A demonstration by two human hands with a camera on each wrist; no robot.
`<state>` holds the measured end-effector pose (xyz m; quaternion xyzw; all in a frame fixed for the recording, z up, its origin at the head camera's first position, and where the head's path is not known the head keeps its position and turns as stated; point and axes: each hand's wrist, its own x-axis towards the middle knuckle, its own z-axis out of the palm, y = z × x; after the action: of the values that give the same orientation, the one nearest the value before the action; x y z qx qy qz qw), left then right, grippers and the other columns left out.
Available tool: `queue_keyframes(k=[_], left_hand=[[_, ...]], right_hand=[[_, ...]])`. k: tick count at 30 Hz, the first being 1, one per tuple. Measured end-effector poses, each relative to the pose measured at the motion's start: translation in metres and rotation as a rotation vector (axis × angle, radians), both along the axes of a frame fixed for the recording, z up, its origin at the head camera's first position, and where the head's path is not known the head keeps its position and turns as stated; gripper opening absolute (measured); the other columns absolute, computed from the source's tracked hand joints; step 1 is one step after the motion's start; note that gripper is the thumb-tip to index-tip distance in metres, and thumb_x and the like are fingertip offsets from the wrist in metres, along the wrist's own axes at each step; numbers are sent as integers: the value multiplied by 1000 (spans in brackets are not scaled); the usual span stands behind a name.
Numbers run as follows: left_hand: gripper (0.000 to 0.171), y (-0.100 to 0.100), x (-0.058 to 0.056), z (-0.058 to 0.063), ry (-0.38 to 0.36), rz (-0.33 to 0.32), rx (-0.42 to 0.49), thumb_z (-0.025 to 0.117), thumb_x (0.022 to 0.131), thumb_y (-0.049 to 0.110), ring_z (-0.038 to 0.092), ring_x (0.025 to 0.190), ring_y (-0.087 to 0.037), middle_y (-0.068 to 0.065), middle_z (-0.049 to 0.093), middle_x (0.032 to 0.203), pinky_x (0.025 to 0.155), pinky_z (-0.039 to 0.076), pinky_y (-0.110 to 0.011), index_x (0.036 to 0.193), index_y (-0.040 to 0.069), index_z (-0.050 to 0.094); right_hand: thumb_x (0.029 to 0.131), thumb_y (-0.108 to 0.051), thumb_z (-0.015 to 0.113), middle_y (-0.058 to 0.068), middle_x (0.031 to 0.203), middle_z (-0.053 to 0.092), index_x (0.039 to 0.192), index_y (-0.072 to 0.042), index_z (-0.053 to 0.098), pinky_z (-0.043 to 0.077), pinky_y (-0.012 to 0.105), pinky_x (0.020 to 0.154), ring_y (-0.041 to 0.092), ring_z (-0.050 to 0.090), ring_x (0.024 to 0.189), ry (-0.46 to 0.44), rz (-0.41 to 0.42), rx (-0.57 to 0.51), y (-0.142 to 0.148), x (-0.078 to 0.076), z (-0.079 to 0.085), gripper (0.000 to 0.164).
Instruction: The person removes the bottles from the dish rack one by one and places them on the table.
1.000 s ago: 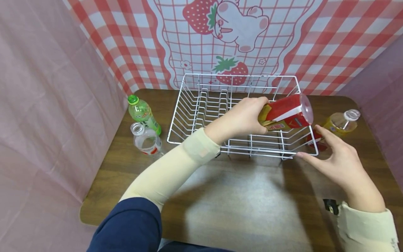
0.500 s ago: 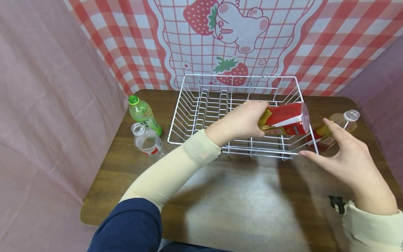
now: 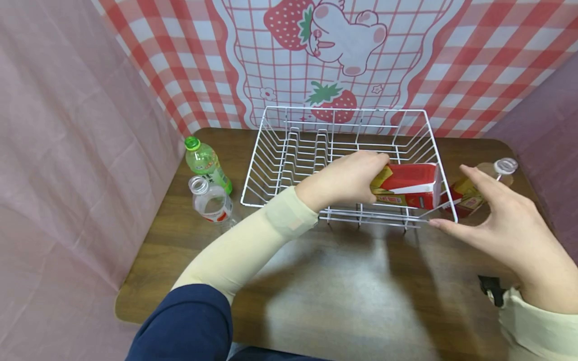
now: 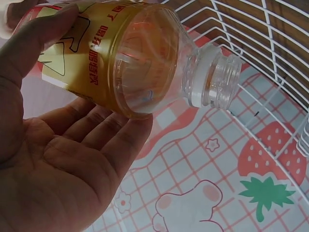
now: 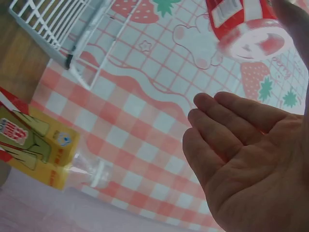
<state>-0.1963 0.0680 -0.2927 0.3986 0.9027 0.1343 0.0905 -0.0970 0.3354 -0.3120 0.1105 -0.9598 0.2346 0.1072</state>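
Note:
Fingers and thumb of my left hand (image 3: 352, 178) grip a clear plastic bottle (image 3: 408, 185) with a red and gold label. It lies sideways over the right half of a white wire dish rack (image 3: 345, 109), base to the right. The left wrist view shows its capless threaded neck (image 4: 222, 82) beyond my fingers. My right hand (image 3: 506, 220) is spread with nothing in it, thumb tip close to the rack's front right corner. Behind that hand stands a second bottle (image 5: 41, 145) with a similar label, partly hidden in the head view.
Left of the rack stand a green bottle (image 3: 205, 163) with a green cap and a clear capless bottle (image 3: 212, 203). A checked strawberry-print cloth (image 3: 180, 60) hangs right behind the rack. Pink curtains (image 3: 67, 150) close in the sides of the wooden table (image 3: 180, 271).
My left hand has lowered the bottle toward the rack, its base swinging down to nearly level. My right hand has drawn back to the right, away from the bottle's base.

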Motion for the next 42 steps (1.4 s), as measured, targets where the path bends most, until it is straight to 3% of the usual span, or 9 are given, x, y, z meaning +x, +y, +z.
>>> queue_keyframes(k=[5, 9, 12, 18, 23, 31, 39, 42], left_hand=[[44, 2, 3, 1, 26, 8, -31, 84, 80, 25, 54, 93, -13, 3, 58, 99, 76, 48, -26, 113, 12, 59], [44, 5, 6, 1, 27, 15, -59, 84, 79, 26, 53, 92, -12, 3, 56, 99, 71, 49, -27, 112, 14, 58], [45, 8, 8, 0, 47, 11, -74, 84, 79, 27, 53, 93, -12, 4, 56, 101, 73, 50, -27, 114, 14, 58], [47, 11, 13, -1, 82, 2, -83, 84, 79, 26, 56, 94, -13, 3, 57, 104, 76, 53, -28, 118, 14, 59], [51, 14, 15, -1, 121, 15, -110, 84, 80, 28, 58, 98, -13, 3, 58, 110, 76, 54, -29, 122, 14, 59], [54, 18, 19, 2, 167, -3, -134, 82, 82, 30, 58, 104, -14, 3, 60, 116, 83, 53, -28, 128, 14, 58], [56, 19, 23, 2, 210, -15, -151, 81, 85, 31, 58, 109, -15, 3, 60, 121, 90, 52, -28, 133, 15, 59], [55, 18, 23, 1, 242, -27, -161, 80, 85, 33, 58, 110, -16, 3, 61, 121, 92, 51, -27, 132, 15, 60]], right_hand=[[59, -37, 100, 29, 145, 49, 158, -14, 39, 39, 70, 88, 52, 51, 121, -6, 22, 10, -9, 3, 11, 119], [61, -35, 99, 23, 154, 42, 158, -15, 39, 34, 69, 103, 41, 39, 140, 10, 68, -1, -20, 4, 19, 116], [62, -32, 99, 20, 150, 48, 155, -14, 43, 32, 64, 109, 36, 36, 144, 21, 113, 3, -29, 2, 22, 110], [61, -28, 98, 24, 140, 53, 144, 0, 49, 23, 61, 116, 46, 47, 129, 54, 211, 81, -44, -7, 23, 100], [63, -26, 97, 25, 126, 58, 137, 5, 51, 20, 63, 116, 44, 53, 118, 27, 259, 148, -56, -16, 23, 93], [61, -25, 94, 22, 109, 66, 124, 4, 60, 26, 70, 110, 42, 60, 106, 56, 244, 240, -64, -23, 18, 77], [65, -24, 91, 17, 95, 66, 111, 3, 63, 30, 68, 109, 40, 64, 93, 93, 244, 260, -70, -27, 15, 60], [65, -25, 91, 15, 91, 64, 104, 2, 64, 42, 63, 97, 38, 62, 86, 104, 243, 259, -72, -29, 13, 54]])
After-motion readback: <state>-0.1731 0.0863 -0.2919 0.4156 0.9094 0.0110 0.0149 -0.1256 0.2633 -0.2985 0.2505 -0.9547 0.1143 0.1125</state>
